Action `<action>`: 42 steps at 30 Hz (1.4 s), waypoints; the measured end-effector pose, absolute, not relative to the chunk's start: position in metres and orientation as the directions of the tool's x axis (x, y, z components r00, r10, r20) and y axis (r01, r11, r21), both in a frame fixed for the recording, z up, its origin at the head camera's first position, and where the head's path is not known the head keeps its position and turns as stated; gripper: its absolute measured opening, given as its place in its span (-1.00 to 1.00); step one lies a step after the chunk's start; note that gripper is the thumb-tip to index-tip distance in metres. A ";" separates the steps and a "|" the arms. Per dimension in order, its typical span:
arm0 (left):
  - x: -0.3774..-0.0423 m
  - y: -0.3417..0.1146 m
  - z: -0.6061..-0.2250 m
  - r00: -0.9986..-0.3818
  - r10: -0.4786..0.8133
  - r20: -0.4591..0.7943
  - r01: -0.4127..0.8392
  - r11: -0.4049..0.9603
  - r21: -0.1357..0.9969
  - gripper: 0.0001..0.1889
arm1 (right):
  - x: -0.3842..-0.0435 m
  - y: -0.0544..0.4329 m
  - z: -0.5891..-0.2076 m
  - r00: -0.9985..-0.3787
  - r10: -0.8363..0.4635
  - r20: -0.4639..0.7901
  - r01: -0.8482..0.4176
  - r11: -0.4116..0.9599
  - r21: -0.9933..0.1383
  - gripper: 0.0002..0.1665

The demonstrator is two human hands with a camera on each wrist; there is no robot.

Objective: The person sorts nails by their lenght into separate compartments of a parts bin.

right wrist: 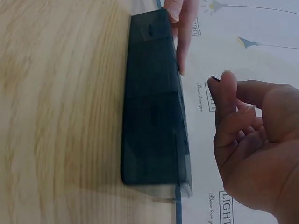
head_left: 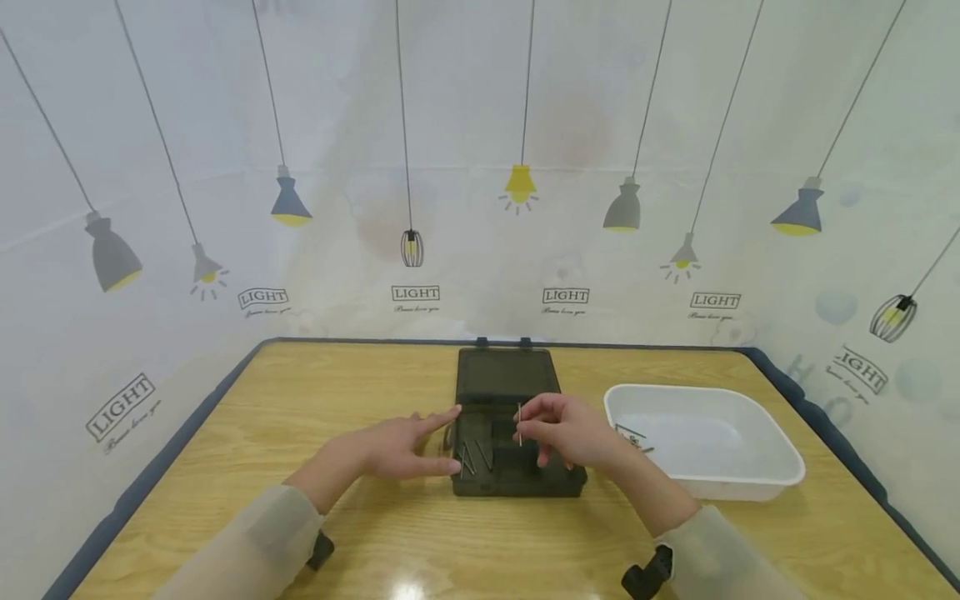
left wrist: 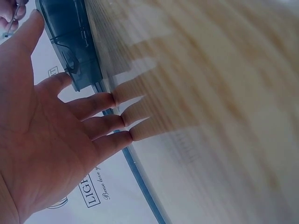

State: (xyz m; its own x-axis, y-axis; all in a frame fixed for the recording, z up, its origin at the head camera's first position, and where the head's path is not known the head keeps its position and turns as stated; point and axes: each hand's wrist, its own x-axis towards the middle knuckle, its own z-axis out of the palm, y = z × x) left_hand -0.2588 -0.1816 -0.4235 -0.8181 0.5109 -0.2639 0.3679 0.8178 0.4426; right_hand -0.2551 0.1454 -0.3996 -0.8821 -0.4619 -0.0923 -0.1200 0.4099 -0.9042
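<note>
A dark plastic compartment box (head_left: 517, 485) lies on the table with its lid (head_left: 506, 375) folded back, away from me. Above its middle, my right hand (head_left: 570, 429) pinches a thin metal nail (head_left: 520, 423) upright between thumb and fingertips. Only the nail's dark tip (right wrist: 215, 78) shows in the right wrist view. My left hand (head_left: 393, 446) lies along the box's left side, thumb and forefinger stretched to its edge. In the left wrist view its other fingers (left wrist: 100, 125) are extended down at the tabletop. Several similar nails (head_left: 474, 458) lie in the left front compartment.
A white plastic tub (head_left: 750, 481) stands on the right of the wooden table (head_left: 390, 533), close to my right forearm. A few small metal pieces (head_left: 643, 446) lie at its left end. Behind the table hangs a lamp-printed cloth (head_left: 480, 275).
</note>
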 end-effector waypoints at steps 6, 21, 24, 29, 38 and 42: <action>-0.258 -0.181 -0.422 -0.820 0.506 -0.267 0.358 0.818 0.451 0.02 | -0.259 0.128 -0.406 -0.866 -0.487 -0.111 -0.128 0.432 -0.893 -0.66; -0.260 -0.181 -0.424 -0.817 0.505 -0.278 0.347 0.816 0.463 0.00 | -0.265 0.107 -0.416 -0.881 -0.452 -0.140 -0.094 0.458 -0.884 -0.77; -0.260 -0.181 -0.425 -0.816 0.507 -0.278 0.348 0.815 0.464 0.00 | -0.265 0.106 -0.416 -0.883 -0.448 -0.140 -0.093 0.461 -0.883 -0.77; -0.260 -0.181 -0.425 -0.818 0.504 -0.279 0.344 0.816 0.465 0.00 | -0.265 0.106 -0.417 -0.882 -0.450 -0.139 -0.095 0.461 -0.882 -0.77; -0.259 -0.180 -0.423 -0.817 0.505 -0.280 0.346 0.816 0.463 0.01 | -0.263 0.141 -0.400 -0.873 -0.479 -0.091 -0.145 0.433 -0.890 -0.69; -0.258 -0.181 -0.422 -0.814 0.509 -0.279 0.351 0.815 0.462 0.01 | -0.265 0.178 -0.385 -0.890 -0.447 -0.090 -0.143 0.460 -0.877 -0.62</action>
